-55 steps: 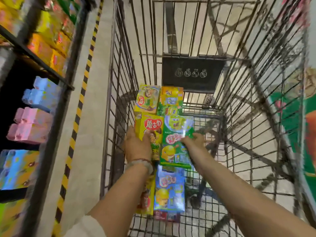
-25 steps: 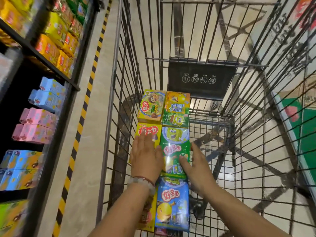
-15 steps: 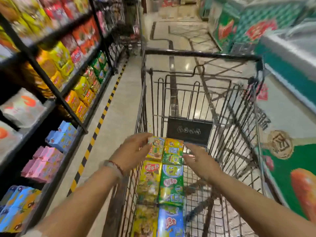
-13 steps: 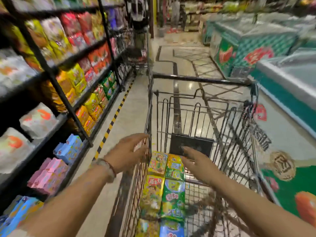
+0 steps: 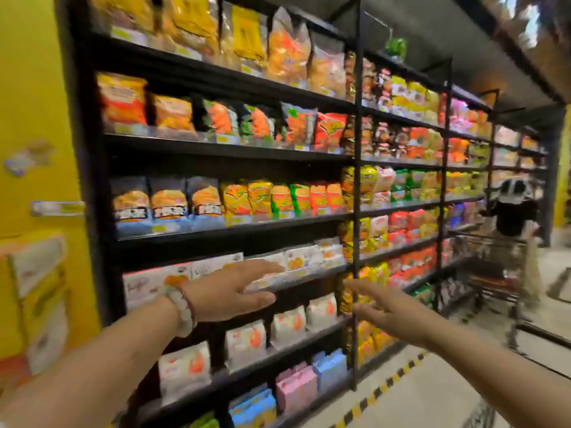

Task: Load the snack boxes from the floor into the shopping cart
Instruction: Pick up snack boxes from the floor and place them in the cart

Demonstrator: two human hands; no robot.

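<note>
My left hand (image 5: 234, 290) is held out in the air in front of a black shelf unit, fingers straight, palm empty, a pale bead bracelet on the wrist. My right hand (image 5: 383, 307) is also stretched forward with spread straight fingers and holds nothing. Neither hand touches a shelf or a package. The shopping cart I was loading and the snack boxes in it are out of view. No snack boxes on the floor are visible.
Tall black shelves (image 5: 234, 149) full of snack bags fill the left and centre. A yellow wall (image 5: 34, 118) stands at the far left. Another cart (image 5: 494, 267) with a person (image 5: 514, 211) behind it stands far right. A yellow-black striped line (image 5: 386, 387) runs along the floor.
My view swung up and left from the cart to the shelves. Both hands left the boxes in the cart and now hang empty in the air.
</note>
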